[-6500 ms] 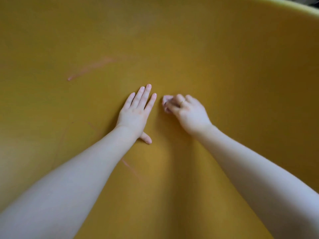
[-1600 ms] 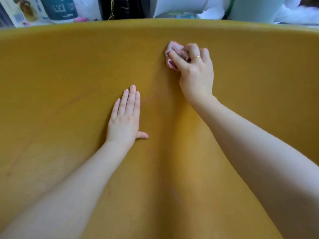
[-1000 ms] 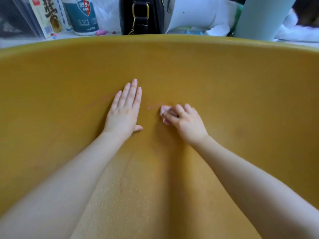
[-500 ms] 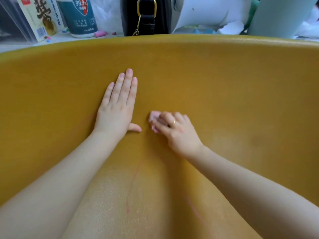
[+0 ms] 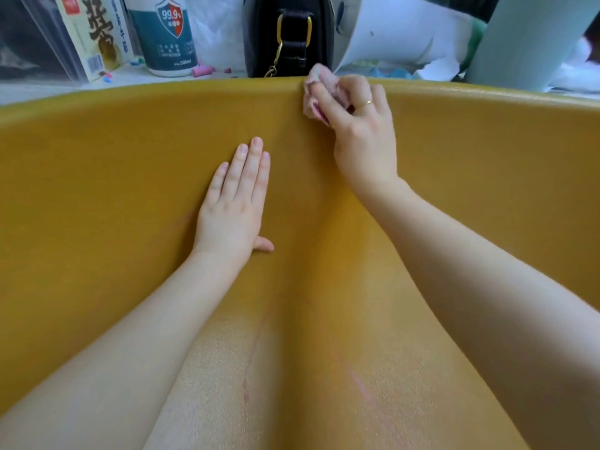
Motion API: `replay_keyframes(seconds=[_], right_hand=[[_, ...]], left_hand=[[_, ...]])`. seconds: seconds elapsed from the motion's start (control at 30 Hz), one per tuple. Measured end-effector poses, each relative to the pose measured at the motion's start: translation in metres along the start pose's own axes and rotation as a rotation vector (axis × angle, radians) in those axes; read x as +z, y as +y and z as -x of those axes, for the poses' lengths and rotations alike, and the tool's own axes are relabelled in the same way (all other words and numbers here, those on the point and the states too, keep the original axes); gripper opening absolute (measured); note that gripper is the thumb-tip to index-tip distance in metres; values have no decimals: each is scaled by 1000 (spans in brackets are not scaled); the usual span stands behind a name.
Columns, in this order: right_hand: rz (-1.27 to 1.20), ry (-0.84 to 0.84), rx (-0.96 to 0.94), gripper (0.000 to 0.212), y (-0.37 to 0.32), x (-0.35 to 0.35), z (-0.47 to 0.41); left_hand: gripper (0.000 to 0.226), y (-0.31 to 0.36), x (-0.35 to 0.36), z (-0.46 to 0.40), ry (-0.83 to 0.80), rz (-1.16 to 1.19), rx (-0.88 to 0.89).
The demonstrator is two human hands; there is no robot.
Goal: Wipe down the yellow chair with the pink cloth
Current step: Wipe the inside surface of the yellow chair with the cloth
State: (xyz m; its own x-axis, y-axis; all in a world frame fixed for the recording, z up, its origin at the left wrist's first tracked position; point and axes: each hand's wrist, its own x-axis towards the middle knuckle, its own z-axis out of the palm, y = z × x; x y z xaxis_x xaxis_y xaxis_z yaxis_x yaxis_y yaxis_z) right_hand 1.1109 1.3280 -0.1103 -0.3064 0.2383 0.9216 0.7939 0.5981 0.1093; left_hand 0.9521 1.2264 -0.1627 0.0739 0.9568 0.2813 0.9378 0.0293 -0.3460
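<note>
I see the right hand [image 5: 360, 131] up at the top rim of the yellow chair [image 5: 487, 164], fingers curled tight around a bunched pink cloth [image 5: 319, 92], index finger laid across it, cloth pressed on the inner face right at the rim edge; gold ring [image 5: 367, 103] on one finger. Left hand [image 5: 235, 206] lies flat on the chair's inner surface below and left of the cloth, fingers straight and together, thumb tucked out to the right, holding nothing. Both bare forearms run up from the bottom of the view. Faint pinkish streaks [image 5: 251, 362] on the textured chair surface low down between the arms. Behind the rim: white-and-teal bottle [image 5: 165, 34] marked 99.9% and 500ml, box with printed characters [image 5: 94, 37] to its left, black bag with gold buckle and clasp [image 5: 289, 34] just behind the cloth, white paper [image 5: 399, 37], pale teal cylinder [image 5: 522, 37] at far right, small pink bits [image 5: 203, 72] by the bottle
</note>
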Motion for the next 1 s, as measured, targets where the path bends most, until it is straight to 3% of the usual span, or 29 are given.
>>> replay_keyframes(seconds=[0.13, 0.27, 0.33, 0.43, 0.53, 0.6, 0.73, 0.83, 0.9, 1.0], right_hand=[[-98, 1, 104, 35, -17, 7, 18], [-214, -293, -120, 34, -39, -2, 110], [-250, -446, -112, 34, -60, -21, 167], [-291, -522, -49, 35, -81, -41, 206], [-270, -567, -151, 36, -68, -44, 183], [-193, -495, -126, 34, -43, -42, 151], [-17, -199, 59, 30, 21, -37, 85], [45, -95, 140, 32, 32, -23, 78], [11, -89, 136, 34, 26, -17, 92], [-126, -254, -17, 48, 10, -31, 140]], left_hand=[[139, 1, -2, 0, -13, 4, -9], [136, 4, -7, 3, -18, 10, -20], [135, 6, -8, 4, -26, 4, -36], [130, 10, -9, 10, -27, 12, -72], [113, 20, -6, 22, -28, 52, -19], [105, 27, -1, 27, -61, 93, 40], [124, 38, 6, 27, -127, 119, 45], [131, 42, 11, 27, -119, 120, 18], [133, 45, 13, 26, -115, 136, 2], [133, 47, 9, 27, -129, 162, -13]])
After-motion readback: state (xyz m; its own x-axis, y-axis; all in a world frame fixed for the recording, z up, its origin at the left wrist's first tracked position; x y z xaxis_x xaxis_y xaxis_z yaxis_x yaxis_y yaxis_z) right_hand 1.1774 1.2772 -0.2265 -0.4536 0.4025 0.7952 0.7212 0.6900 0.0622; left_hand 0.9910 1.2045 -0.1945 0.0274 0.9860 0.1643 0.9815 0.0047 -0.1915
